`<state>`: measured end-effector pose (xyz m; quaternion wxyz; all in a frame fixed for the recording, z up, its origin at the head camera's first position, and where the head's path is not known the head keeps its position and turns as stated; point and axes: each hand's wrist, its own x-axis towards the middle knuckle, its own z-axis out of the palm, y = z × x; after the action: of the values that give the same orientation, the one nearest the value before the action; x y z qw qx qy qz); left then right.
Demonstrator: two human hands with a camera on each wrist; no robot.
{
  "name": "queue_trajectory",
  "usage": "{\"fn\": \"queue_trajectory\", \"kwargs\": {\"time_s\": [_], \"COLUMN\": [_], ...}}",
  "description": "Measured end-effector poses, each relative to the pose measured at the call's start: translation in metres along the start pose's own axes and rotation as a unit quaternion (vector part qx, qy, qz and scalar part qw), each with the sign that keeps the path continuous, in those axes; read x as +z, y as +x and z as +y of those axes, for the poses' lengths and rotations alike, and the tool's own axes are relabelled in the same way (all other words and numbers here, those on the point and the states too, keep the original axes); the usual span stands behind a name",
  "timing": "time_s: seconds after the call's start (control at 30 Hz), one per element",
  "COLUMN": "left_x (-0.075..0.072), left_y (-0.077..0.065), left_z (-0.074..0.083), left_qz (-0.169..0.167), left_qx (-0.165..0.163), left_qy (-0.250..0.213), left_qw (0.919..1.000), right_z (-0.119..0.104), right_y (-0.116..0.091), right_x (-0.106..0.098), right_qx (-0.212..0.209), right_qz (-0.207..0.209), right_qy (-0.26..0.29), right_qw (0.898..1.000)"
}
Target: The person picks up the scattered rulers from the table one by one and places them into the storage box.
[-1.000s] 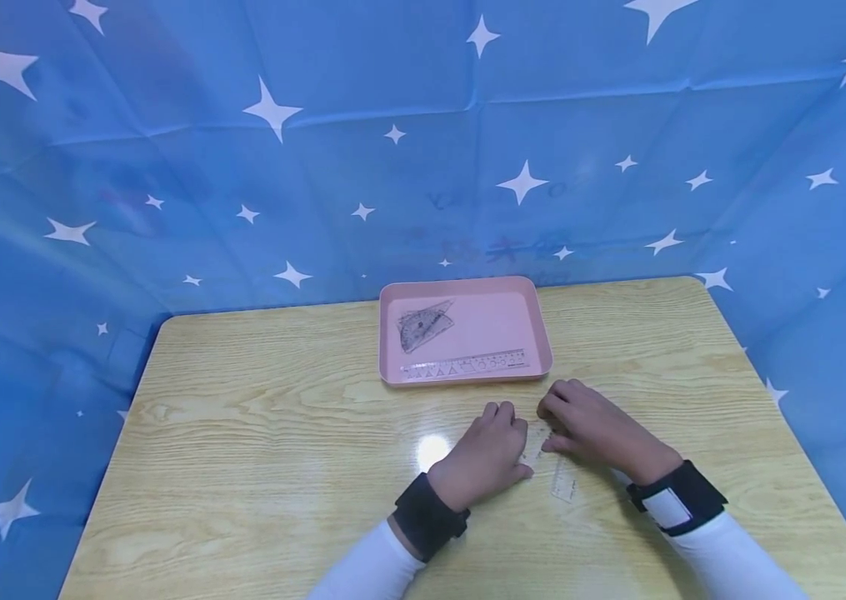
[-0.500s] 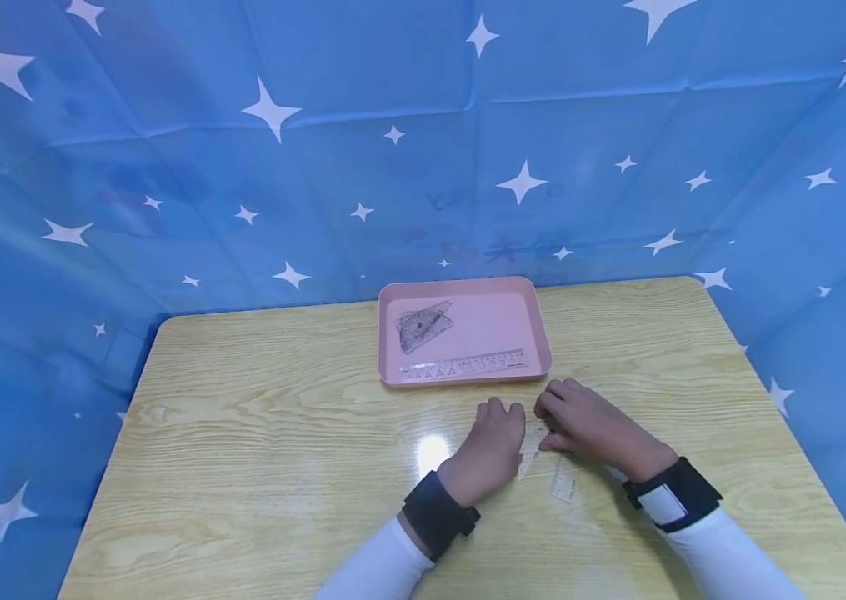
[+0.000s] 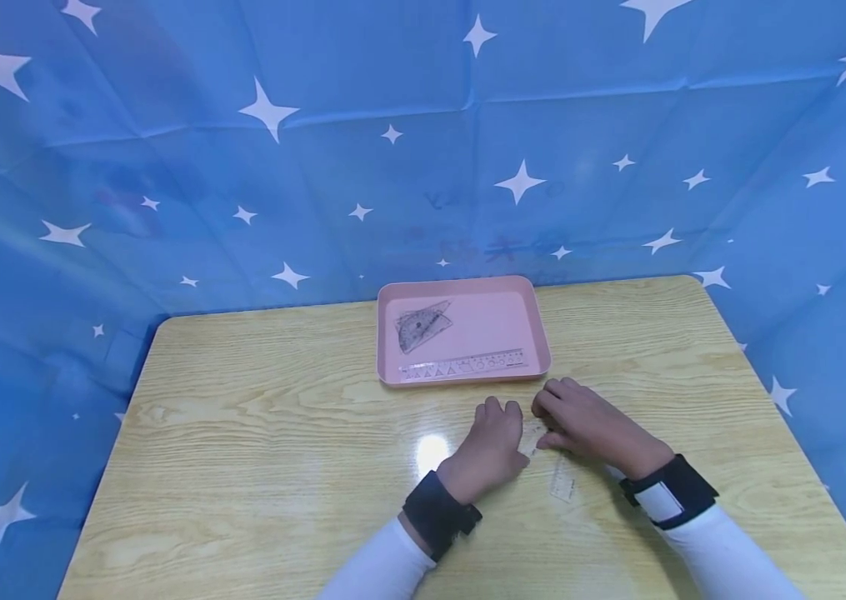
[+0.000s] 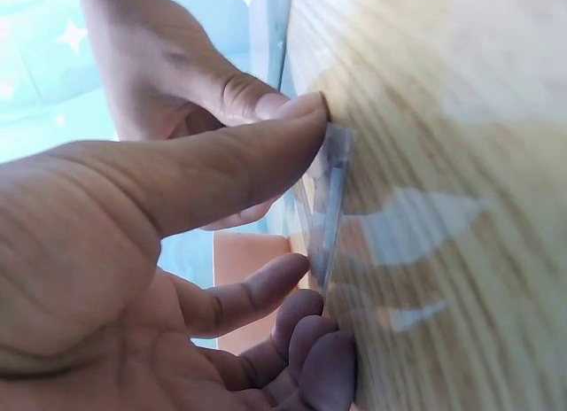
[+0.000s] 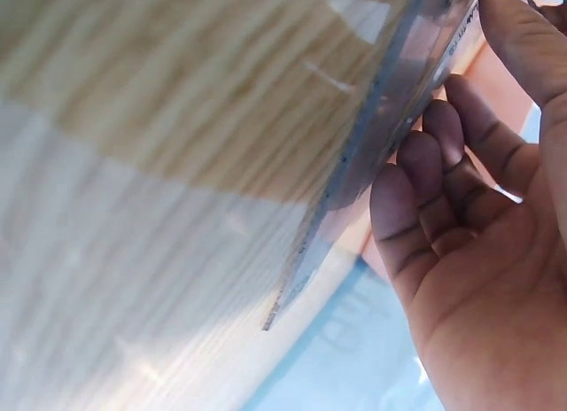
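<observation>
Between my hands a clear plastic piece with printed scale marks point(image 3: 562, 477) lies at the table surface. Its outline is partly hidden, so I cannot tell if it is a ruler or a set square. My left hand point(image 3: 486, 450) holds its left side, with the thumb point(image 4: 297, 119) on one end and the fingers curled near the other. From the right, my right hand point(image 3: 595, 425) grips it with bent fingers and thumb. In the right wrist view the piece point(image 5: 354, 154) stands on edge, tapering to a point past the fingertips point(image 5: 394, 185).
Behind the hands stands a pink tray point(image 3: 490, 321). It holds a clear ruler point(image 3: 468, 365) along its front and a clear protractor point(image 3: 418, 331) overlapping other clear pieces at left. The wood-grain table point(image 3: 265, 442) meets a blue star-patterned cloth point(image 3: 332, 167) at the back.
My left hand has shifted slightly forward and right, and its thumb has moved in against the clear piece. The right hand has barely moved.
</observation>
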<state>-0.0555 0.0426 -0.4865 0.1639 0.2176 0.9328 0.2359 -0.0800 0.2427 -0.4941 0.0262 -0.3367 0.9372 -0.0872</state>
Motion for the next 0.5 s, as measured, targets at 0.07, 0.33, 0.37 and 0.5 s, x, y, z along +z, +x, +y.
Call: {"fn": "queue_trajectory", "kwargs": {"time_s": [0.07, 0.33, 0.37, 0.5], "left_x": [0.0008, -0.0066, -0.0075, -0.0089], "left_y": [-0.0013, -0.0007, 0.0002, 0.0037], "left_z": [0.0008, -0.0001, -0.0009, -0.0046], "left_qz": [0.009, 0.009, 0.004, -0.01], "left_qx": [-0.011, -0.028, -0.03, -0.035], "left_qy": [0.01, 0.047, 0.04, 0.011], "left_qw": [0.9999, 0.9985, 0.9987, 0.9993], "right_z": [-0.0004, -0.0022, -0.0024, -0.0034], "right_y": [0.0011, 0.0034, 0.0038, 0.0034], "right_x": [0.0, -0.0017, -0.0016, -0.0003], "right_qx": [0.006, 0.016, 0.016, 0.02], "right_qz": [-0.007, -0.022, -0.022, -0.018], "right_qy": [0.005, 0.01, 0.01, 0.018], "right_qw": [1.0, 1.0, 1.0, 0.999]}}
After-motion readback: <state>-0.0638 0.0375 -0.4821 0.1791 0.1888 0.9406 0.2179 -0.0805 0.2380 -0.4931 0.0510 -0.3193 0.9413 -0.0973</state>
